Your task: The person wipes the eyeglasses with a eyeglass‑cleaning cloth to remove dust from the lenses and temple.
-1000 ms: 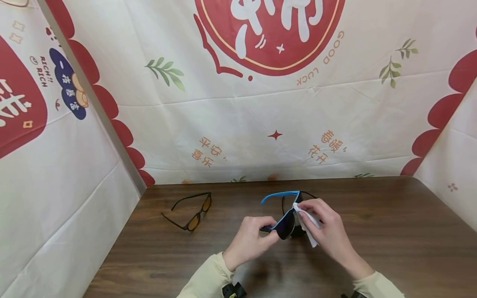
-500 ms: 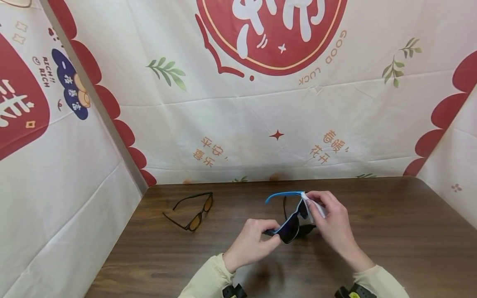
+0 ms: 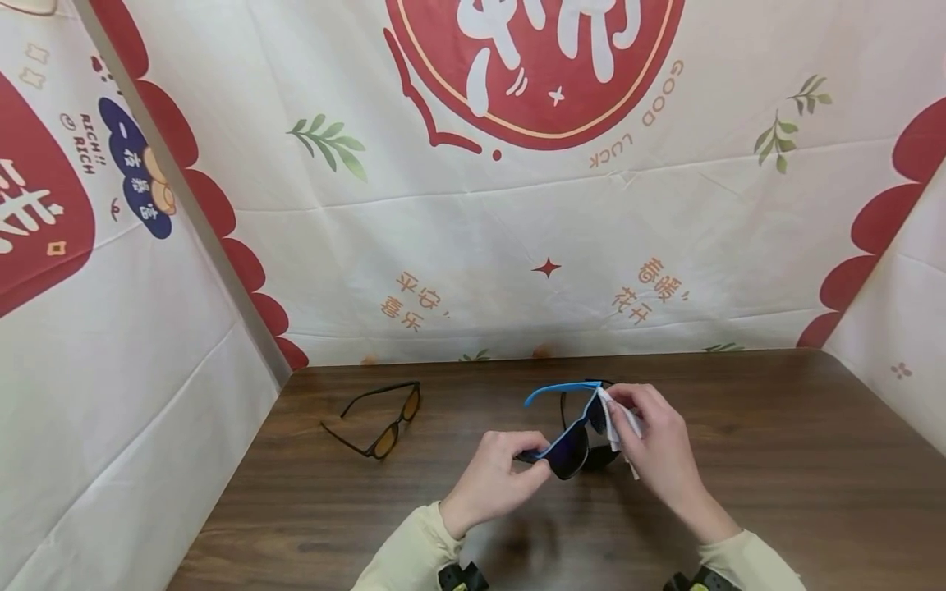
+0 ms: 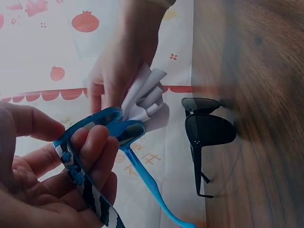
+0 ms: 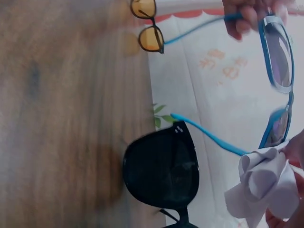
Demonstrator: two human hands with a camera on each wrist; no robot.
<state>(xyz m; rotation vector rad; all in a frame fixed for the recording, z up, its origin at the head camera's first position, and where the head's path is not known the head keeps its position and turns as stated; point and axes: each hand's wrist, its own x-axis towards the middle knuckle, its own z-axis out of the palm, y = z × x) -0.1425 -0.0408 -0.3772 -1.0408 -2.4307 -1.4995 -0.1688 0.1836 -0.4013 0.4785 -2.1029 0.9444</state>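
The blue-framed sunglasses (image 3: pixel 567 456) hang above the table (image 3: pixel 783 460), pinched at their near outer corner between the thumb and fingers of the left hand (image 3: pixel 498 474). At their far lens, the right hand (image 3: pixel 654 439) pinches a bunched white cloth (image 5: pixel 261 183) against the front; whether it also wraps the inner face, I cannot tell. Lens wiping appears to be the step in hand. To do it well, the left grip should bear on the rim and hinge, off the lens, while the cloth makes light strokes out to the edges, with a flat fold rather than loose ends, and little force on the open far temple. Below the blue-framed sunglasses rest the black sunglasses (image 4: pixel 211 129), their corner bearing pale marks too small to read; well to the left lie the amber-lensed glasses (image 3: pixel 385 442). No brand is legible on any pair. Beyond the blue-framed sunglasses, the backdrop (image 3: pixel 458 238) reads "GOOD LUCK", 平安喜乐 and 春暖花开, under a cropped red emblem (image 3: pixel 547 115); far left of them, a side panel (image 3: pixel 118 328) says "RICH!! RICH".
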